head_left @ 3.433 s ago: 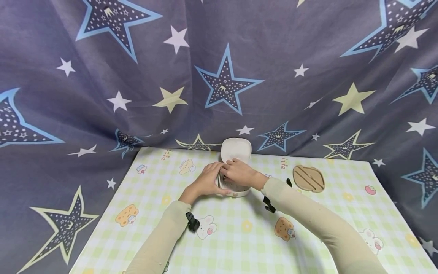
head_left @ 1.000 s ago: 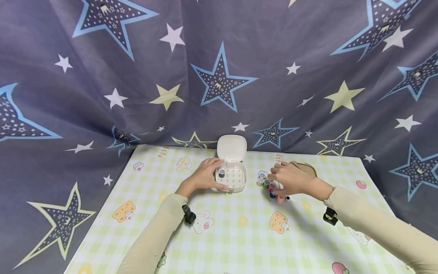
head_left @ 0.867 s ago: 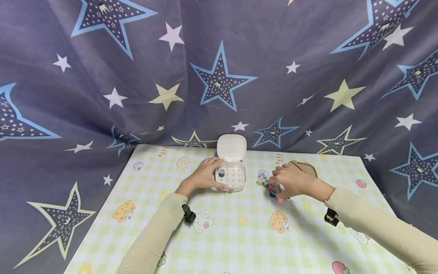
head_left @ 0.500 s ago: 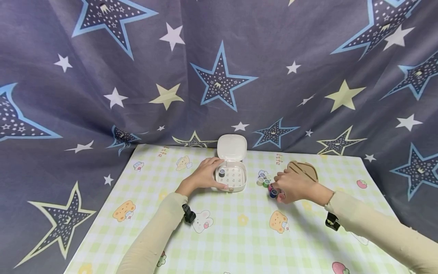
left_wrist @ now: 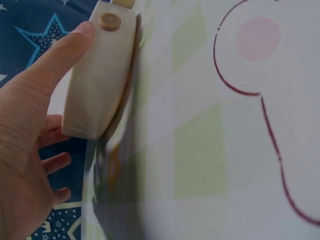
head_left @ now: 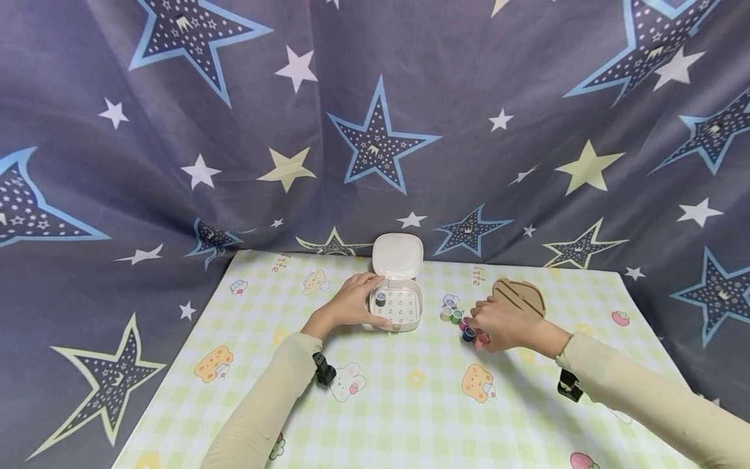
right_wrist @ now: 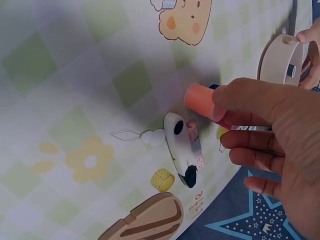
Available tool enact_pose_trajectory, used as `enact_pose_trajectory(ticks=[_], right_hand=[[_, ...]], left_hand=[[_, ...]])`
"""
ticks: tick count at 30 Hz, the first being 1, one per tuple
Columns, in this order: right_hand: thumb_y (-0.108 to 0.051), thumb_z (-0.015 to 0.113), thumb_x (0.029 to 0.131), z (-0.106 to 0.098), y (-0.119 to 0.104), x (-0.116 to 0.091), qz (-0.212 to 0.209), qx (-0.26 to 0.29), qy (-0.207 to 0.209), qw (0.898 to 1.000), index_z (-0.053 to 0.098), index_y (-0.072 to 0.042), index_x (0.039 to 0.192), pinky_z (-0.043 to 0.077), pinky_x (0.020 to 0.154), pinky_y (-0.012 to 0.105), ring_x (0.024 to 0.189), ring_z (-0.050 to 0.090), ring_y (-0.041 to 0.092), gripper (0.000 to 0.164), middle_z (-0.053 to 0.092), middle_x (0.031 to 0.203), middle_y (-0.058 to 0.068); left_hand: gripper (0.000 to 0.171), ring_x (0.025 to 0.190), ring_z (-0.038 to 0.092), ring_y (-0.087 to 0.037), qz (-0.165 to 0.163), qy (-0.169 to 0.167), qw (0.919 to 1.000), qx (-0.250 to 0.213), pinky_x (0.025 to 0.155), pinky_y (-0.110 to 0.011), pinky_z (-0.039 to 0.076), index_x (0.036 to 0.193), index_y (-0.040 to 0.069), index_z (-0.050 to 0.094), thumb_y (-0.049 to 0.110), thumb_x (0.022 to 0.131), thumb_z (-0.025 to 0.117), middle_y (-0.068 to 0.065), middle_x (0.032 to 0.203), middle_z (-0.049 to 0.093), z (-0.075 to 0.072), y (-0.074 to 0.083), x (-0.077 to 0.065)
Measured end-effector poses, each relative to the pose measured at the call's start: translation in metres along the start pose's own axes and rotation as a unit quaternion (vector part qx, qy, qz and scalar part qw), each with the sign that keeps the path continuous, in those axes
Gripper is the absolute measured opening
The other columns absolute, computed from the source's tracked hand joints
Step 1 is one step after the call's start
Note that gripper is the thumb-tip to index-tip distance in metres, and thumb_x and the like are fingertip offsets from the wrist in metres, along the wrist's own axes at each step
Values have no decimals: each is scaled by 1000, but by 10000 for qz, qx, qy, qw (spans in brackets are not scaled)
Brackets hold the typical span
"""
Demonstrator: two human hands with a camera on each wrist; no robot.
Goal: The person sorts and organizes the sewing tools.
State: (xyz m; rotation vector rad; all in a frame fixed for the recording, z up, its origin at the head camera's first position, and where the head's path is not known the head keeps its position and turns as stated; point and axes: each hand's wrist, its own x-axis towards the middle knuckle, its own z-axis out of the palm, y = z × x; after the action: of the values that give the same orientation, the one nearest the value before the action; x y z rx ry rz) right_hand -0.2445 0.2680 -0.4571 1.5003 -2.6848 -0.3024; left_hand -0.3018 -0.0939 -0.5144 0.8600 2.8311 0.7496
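Note:
My left hand point(head_left: 351, 303) grips the left side of a white sewing box point(head_left: 413, 324), its thumb on the front wall beside the round tan button point(left_wrist: 109, 21). The box lid point(head_left: 398, 256) stands up at the back. Inside, one black thread spool point(head_left: 381, 298) sits at the far left among rows of small pegs. To the right, my right hand point(head_left: 498, 324) pinches a coral thread spool point(right_wrist: 200, 100) at its upper end between thumb and forefinger. A navy spool point(head_left: 468, 334), a green spool point(head_left: 456, 316) and several others cluster beside it; some are partly hidden.
A tan tray point(head_left: 534, 301) with slots lies behind my right hand. Near it are a yellow thimble point(right_wrist: 162, 180), a white curved tool with black parts point(right_wrist: 175, 137) and a pink measuring tape point(right_wrist: 193, 131). The starry curtain point(head_left: 281, 215) hangs at the table's back edge.
My right hand has left the box for the spools on the right and closed on the coral one. The black spool now shows in the box. My left hand still holds the box.

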Motion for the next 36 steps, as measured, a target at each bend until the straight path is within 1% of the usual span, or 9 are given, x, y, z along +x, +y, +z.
enact_pose_trajectory(ticks=[8,14,18,20,26,30,36], right_hand=[[-24,82,70,3,1,0,0,107,-34,9999,61,-21,72,37,62,27,68,51,11,21,52,69,-11],[-23,83,70,1,0,-2,36,204,-77,9998,61,-21,74,37,64,27,69,50,11,23,52,70,-12],[-23,85,69,-4,0,-2,41,238,-84,9997,63,-22,77,38,66,28,71,51,11,23,56,71,-11],[-22,85,69,-8,0,-2,92,339,-87,9993,64,-22,75,39,67,29,71,52,11,22,56,72,-11],[-18,85,66,-20,2,2,260,494,-119,9984,61,-23,69,39,67,30,71,53,10,24,54,71,-12],[-15,84,63,-27,4,7,220,470,-87,9986,59,-21,69,38,65,29,71,52,11,26,53,70,-11],[-16,84,65,-32,4,12,213,458,-190,9985,59,-21,70,39,65,30,70,52,11,25,53,70,-11]], left_hand=[[114,146,36,-34,27,38,10000,-7,125,-50,20,158,12,37,61,68,88,-9,153,46,1,0,-1],[114,145,37,-34,41,47,10000,-13,125,-49,21,158,12,37,62,68,87,-9,151,47,2,-1,-1],[114,145,38,-33,72,55,10000,-23,125,-49,21,158,11,38,61,68,87,-9,151,47,1,-1,-1],[114,145,38,-32,68,46,10000,-9,125,-48,21,158,12,38,62,68,87,-9,151,46,1,-1,0],[114,145,38,-33,74,62,10000,5,125,-48,21,158,12,38,61,67,88,-10,152,46,0,-1,1],[114,144,40,-32,56,62,9999,56,125,-48,22,157,12,39,62,67,88,-8,150,48,0,-2,1],[113,142,41,-30,32,33,10000,72,125,-46,23,157,12,39,60,67,89,-8,149,48,-1,1,1]])
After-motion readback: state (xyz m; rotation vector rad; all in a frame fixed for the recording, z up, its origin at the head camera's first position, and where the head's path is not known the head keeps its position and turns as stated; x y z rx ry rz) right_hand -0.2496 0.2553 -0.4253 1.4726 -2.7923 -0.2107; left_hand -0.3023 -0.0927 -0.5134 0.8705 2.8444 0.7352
